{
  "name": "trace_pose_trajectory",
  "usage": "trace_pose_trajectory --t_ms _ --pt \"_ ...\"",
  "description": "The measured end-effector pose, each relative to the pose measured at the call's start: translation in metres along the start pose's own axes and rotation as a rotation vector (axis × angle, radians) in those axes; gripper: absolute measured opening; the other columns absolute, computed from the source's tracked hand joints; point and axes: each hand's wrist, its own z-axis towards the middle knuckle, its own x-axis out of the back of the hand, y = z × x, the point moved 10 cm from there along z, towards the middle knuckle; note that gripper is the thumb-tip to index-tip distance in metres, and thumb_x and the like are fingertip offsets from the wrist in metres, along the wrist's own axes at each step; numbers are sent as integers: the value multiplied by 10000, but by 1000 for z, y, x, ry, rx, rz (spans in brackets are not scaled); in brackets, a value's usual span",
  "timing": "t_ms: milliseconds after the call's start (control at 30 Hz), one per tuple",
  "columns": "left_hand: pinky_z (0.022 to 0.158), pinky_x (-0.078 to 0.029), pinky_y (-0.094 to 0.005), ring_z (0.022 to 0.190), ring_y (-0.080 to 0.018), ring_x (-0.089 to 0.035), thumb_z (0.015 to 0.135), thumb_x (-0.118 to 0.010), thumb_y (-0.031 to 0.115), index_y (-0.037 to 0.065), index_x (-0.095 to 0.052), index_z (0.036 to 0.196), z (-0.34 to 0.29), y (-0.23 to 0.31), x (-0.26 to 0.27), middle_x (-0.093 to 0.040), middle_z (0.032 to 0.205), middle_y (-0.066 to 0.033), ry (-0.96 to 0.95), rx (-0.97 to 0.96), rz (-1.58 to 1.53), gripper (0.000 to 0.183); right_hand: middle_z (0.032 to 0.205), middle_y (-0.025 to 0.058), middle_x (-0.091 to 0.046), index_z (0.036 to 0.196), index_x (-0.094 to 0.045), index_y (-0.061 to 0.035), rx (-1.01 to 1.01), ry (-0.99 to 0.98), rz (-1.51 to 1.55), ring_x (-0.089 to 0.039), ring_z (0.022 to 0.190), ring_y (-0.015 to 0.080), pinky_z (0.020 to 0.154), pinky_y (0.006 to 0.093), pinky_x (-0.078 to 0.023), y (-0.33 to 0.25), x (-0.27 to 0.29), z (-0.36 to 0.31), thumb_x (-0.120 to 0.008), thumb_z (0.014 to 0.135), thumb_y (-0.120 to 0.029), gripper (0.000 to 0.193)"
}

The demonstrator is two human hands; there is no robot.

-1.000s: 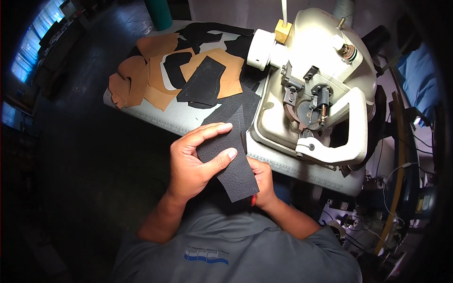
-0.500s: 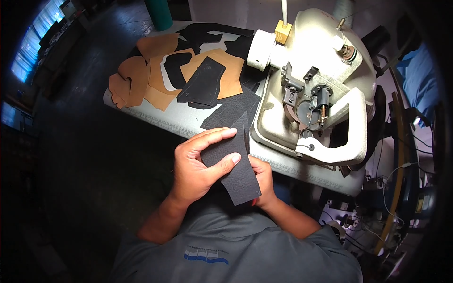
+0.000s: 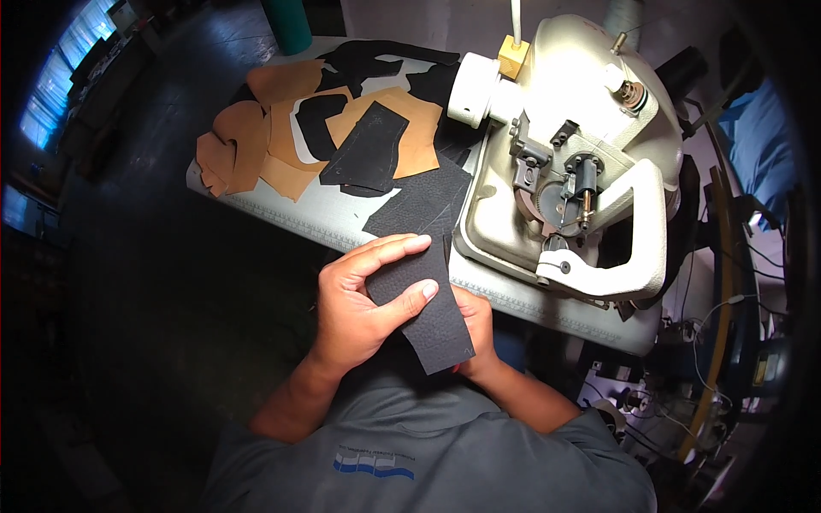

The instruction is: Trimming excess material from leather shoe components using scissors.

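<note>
In front of me, close to the table's near edge, I hold a black grained leather piece (image 3: 440,329) at a tilt. My left hand (image 3: 363,295) is closed on it, the thumb lying on its upper face and the fingers curving over toward the far end. Behind the piece, my right hand (image 3: 477,321) grips it from below on the right side; most of its fingers are hidden. Just beyond, another black leather piece (image 3: 415,201) lies flat on the table, beside the cream skiving machine (image 3: 487,218).
Tan leather pieces (image 3: 244,137) and a black piece with pale marked lines (image 3: 368,150) overlap on the white table (image 3: 295,218) at the left. The machine's curved guard (image 3: 650,231) juts out on the right. Behind the table stands a green cylinder (image 3: 286,26).
Both hands and the leather piece have shifted very slightly to the right. The far tip of the piece appears a little lower. My grip looks the same.
</note>
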Motion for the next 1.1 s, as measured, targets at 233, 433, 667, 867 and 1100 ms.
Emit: trace_pose_trajectory --t_ms 233,433,667,867,1100 --pt "1037 -510 -330 1166 -198 -677 790 -894 10 -29 -747 1255 -3 -1 -6 -729 1256 -158 -40 -8 13 489 1004 68 -757 1195 -684 52 21 9 46 -707 901 98 788 269 -580 3 3 6 -812 932 -96 327" --pt "1066 -491 -344 1202 -224 -668 782 -888 43 -27 -744 1269 -2 5 -6 -721 1285 -171 -57 -39 69 513 1051 84 -757 1210 -673 66 25 -20 57 -707 930 104 801 276 -582 -1 1 4 -824 924 -86 358" --pt "1062 -493 -347 1197 -225 -671 776 -881 38 -31 -742 1272 -1 6 -7 -723 1283 -172 -68 -51 99 520 1054 86 -758 1206 -675 67 39 -27 23 -705 938 110 815 287 -585 -1 -1 3 -830 924 -116 370" --pt "1071 -489 -347 1206 -230 -670 775 -868 27 -32 -740 1275 -1 7 -10 -725 1283 -171 -85 -62 111 519 1071 91 -757 1209 -673 71 63 -22 -2 -699 961 115 836 298 -584 0 1 1 -826 929 -125 374" --pt "1078 -501 -352 1218 -242 -681 782 -826 0 -18 -736 1294 2 9 -7 -718 1300 -166 -98 -67 107 520 1095 89 -758 1266 -664 76 55 -24 19 -710 965 127 842 296 -588 3 -1 2 -825 933 -110 414"
